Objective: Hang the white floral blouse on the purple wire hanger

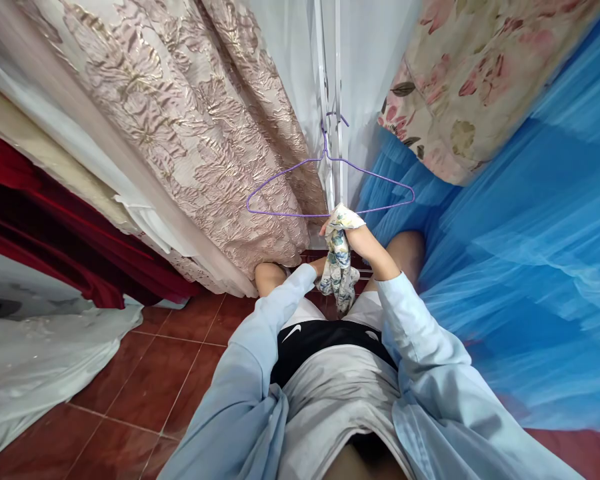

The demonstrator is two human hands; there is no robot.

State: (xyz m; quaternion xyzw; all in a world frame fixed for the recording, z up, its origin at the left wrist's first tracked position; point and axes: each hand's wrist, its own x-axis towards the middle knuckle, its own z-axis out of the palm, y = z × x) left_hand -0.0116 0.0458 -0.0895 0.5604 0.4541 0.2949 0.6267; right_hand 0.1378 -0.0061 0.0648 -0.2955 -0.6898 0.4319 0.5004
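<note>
The left hand (pixel 321 268) reaches in low behind the bunched floral cloth (pixel 339 252), its grip hidden; the right hand (pixel 356 235) bends inward, cloth draped over it, hold unclear, at the purple hanger's (pixel 325 155) lower bar. Red fabric (pixel 45 220), pink brocade (pixel 205 127) and blue tulle (pixel 525 267) crowd around.

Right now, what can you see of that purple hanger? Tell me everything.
The hanger is thin and purple, a wide triangle that looks like plastic or coated wire. Its hook is at the top, and its shoulders slope to rounded ends above a nearly straight lower bar. It shows in front of white uprights; whether it hooks onto them is unclear. Flowered cloth and the right hand hide the bar's middle.
</note>
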